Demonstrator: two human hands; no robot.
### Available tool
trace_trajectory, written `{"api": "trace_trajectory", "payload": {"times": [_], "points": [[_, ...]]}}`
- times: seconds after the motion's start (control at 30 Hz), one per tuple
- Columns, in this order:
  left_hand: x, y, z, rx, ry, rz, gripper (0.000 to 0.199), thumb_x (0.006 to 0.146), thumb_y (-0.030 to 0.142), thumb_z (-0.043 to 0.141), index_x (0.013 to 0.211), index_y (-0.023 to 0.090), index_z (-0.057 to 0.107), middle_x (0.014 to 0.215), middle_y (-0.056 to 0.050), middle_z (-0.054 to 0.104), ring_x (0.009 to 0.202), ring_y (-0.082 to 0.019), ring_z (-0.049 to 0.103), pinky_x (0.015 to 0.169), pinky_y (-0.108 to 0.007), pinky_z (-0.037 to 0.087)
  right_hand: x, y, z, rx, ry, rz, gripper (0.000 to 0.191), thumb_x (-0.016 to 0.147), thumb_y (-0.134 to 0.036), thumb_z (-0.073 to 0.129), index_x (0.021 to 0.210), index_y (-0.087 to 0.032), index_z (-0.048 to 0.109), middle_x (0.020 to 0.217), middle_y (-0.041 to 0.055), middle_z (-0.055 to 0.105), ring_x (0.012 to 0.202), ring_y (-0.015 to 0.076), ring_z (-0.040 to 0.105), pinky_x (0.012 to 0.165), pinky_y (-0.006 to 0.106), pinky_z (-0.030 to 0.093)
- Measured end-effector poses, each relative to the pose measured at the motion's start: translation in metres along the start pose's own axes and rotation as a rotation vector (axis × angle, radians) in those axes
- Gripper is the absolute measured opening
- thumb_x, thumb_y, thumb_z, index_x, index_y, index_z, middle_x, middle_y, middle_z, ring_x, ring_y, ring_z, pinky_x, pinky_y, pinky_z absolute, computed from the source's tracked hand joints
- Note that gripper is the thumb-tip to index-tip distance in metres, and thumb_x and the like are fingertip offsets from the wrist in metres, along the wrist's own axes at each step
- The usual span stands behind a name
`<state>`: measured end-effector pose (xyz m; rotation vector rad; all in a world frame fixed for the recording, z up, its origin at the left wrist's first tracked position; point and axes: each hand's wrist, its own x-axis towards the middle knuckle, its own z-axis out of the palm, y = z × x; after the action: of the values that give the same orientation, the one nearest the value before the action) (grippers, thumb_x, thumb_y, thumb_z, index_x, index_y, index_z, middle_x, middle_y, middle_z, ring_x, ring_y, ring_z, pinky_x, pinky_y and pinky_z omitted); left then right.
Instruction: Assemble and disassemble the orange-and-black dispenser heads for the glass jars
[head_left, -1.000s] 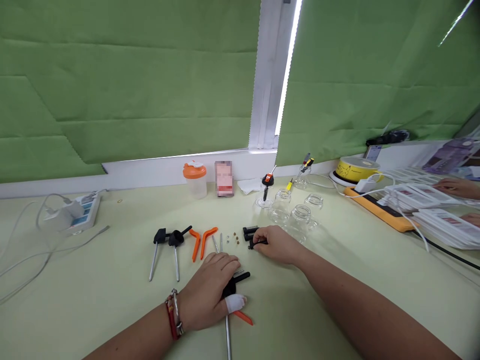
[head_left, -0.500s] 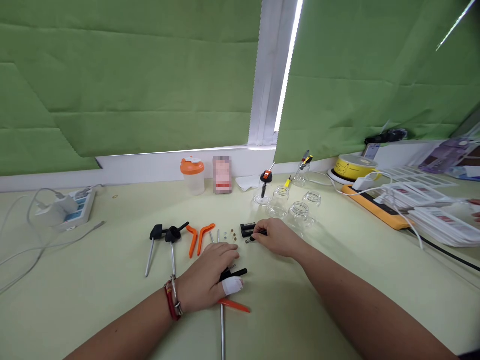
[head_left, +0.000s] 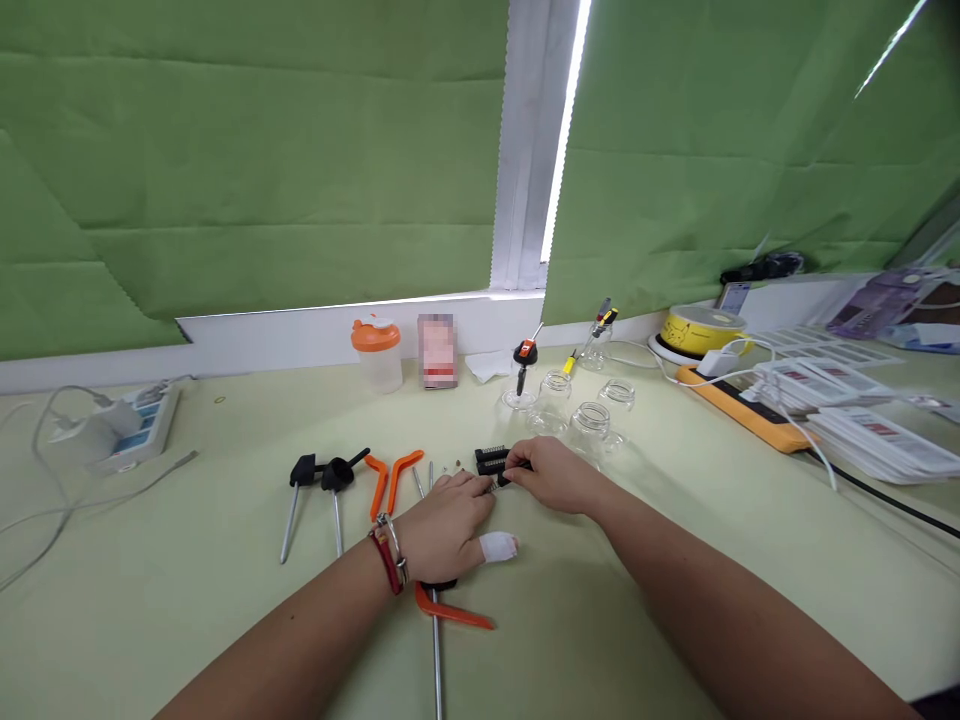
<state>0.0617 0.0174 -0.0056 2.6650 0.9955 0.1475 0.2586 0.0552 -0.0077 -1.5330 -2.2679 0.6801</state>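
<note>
My right hand pinches a small black part with a spring at its end, just in front of similar black spring-fitted pieces. Palm down, my left hand stretches its fingers toward that spring; whether they touch it I cannot tell. White tape wraps the left thumb, which stands apart. Under and below the left hand lie an orange lever, a metal rod and a partly hidden black piece. Thin metal pins and tiny bits show just beyond its fingers.
Left of my hands lie two black-headed metal rods and orange V-shaped handles. Several glass jars, a screwdriver in a stand and an orange-lidded cup stand behind. Power strips with cables flank both sides.
My left hand has moved right and forward, off the black piece, so its fingertips are now beside the spring. My right hand keeps its pinch in nearly the same spot.
</note>
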Motion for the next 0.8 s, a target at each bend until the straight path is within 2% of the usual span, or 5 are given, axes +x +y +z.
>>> {"api": "trace_trajectory", "payload": {"times": [0.1, 0.23, 0.43, 0.57, 0.8], "points": [[0.0, -0.001, -0.002, 0.015, -0.016, -0.005, 0.057, 0.084, 0.064, 0.031, 0.102, 0.017, 0.058, 0.122, -0.014, 0.052, 0.108, -0.029, 0.048, 0.093, -0.044, 0.037, -0.004, -0.003, -0.006, -0.05, 0.02, 0.019, 0.016, 0.08, -0.027, 0.053, 0.081, -0.021, 0.067, 0.079, 0.0031, 0.067, 0.068, 0.0155, 0.056, 0.057, 0.024, 0.036], [0.002, 0.0, -0.003, 0.004, -0.03, -0.015, 0.058, 0.083, 0.065, 0.032, 0.099, 0.017, 0.059, 0.112, -0.013, 0.055, 0.105, -0.029, 0.05, 0.091, -0.043, 0.038, -0.006, -0.003, -0.013, -0.103, 0.049, 0.045, 0.016, 0.08, -0.027, 0.052, 0.082, -0.021, 0.066, 0.082, 0.004, 0.067, 0.069, 0.0157, 0.057, 0.056, 0.024, 0.036], [0.002, 0.0, -0.003, -0.019, -0.047, -0.034, 0.058, 0.082, 0.066, 0.032, 0.097, 0.017, 0.059, 0.107, -0.012, 0.055, 0.101, -0.028, 0.051, 0.09, -0.042, 0.039, -0.004, 0.004, -0.007, -0.145, 0.008, 0.03, 0.009, 0.074, -0.025, 0.058, 0.077, -0.021, 0.065, 0.08, 0.0025, 0.066, 0.071, 0.0156, 0.057, 0.057, 0.023, 0.035], [-0.005, 0.002, -0.009, -0.059, -0.066, -0.037, 0.055, 0.084, 0.063, 0.03, 0.1, 0.018, 0.058, 0.108, -0.011, 0.054, 0.101, -0.026, 0.051, 0.089, -0.04, 0.04, -0.003, 0.006, -0.002, -0.155, 0.035, -0.008, 0.009, 0.073, -0.025, 0.057, 0.078, -0.022, 0.064, 0.079, 0.0009, 0.066, 0.071, 0.0153, 0.057, 0.056, 0.022, 0.035], [-0.022, 0.003, -0.02, -0.086, -0.152, -0.052, 0.053, 0.084, 0.064, 0.032, 0.1, 0.02, 0.058, 0.109, -0.01, 0.053, 0.103, -0.027, 0.05, 0.089, -0.039, 0.04, -0.001, 0.008, -0.002, -0.135, 0.038, 0.007, 0.01, 0.071, -0.026, 0.06, 0.079, -0.022, 0.065, 0.081, 0.0015, 0.066, 0.073, 0.0159, 0.057, 0.058, 0.022, 0.037]]}}
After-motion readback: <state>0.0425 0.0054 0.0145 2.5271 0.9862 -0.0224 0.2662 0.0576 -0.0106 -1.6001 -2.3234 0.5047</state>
